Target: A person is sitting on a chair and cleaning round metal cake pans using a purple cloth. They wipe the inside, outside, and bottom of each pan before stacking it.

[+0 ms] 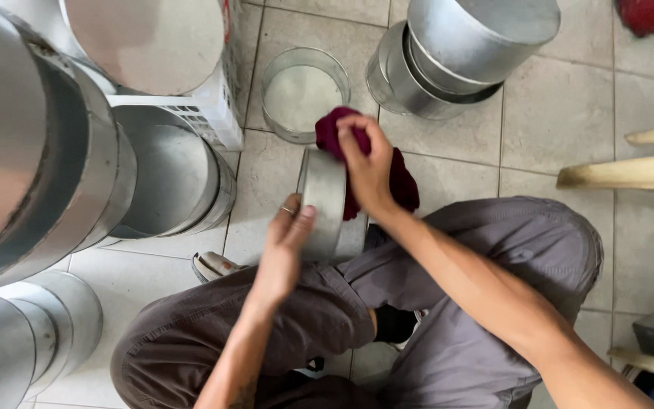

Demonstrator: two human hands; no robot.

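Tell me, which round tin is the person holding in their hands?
The small round tin above the knees. The left hand grips its rim, and the right hand presses a dark red cloth against it. The other tins sit untouched on the floor.

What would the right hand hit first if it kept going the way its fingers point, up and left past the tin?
Likely the empty round tin on the tiled floor. The right hand presses a dark red cloth on the held tin; its fingers point there. Depth unclear; it might pass above.
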